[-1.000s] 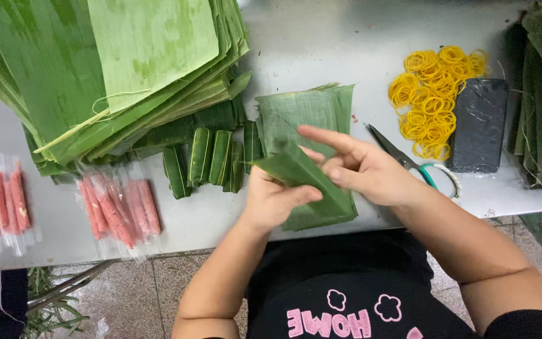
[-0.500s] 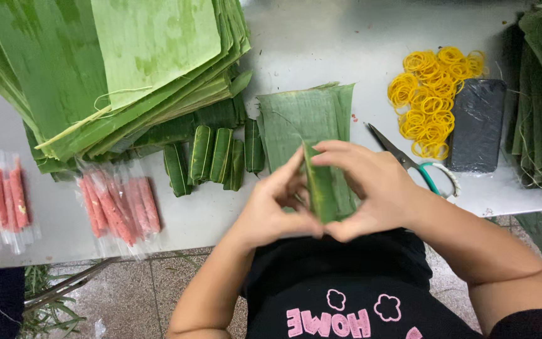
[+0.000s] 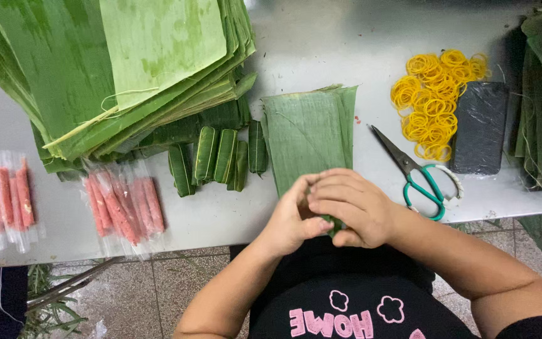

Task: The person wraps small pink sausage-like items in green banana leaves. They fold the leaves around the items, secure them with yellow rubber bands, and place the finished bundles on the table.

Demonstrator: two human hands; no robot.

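Banana leaf stack (image 3: pixel 95 75): deep green, top sheet paler yellow-green with fine parallel veins. Small leaf pile (image 3: pixel 308 135): dull grey-green, ribbed lengthwise. Wrapped leaf rolls (image 3: pixel 217 157): dark glossy green. Leaf parcel (image 3: pixel 332 224) between hands: dark green sliver. Rubber bands (image 3: pixel 434 100): bright yellow. Scissors (image 3: pixel 418 179): grey blades, teal handles, one wound white. Flat slab (image 3: pixel 481 125): black, faintly speckled. Sausage sticks (image 3: pixel 123 207): pink-red in clear wrap. Bench (image 3: pixel 321 44): pale grey. Shirt (image 3: pixel 346 314): black, pink letters and flowers.

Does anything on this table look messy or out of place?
Nothing stands out. The rubber bands lie in a loose heap, the scissors lie flat beside them, and both hands, left hand and right hand, close on a leaf parcel.
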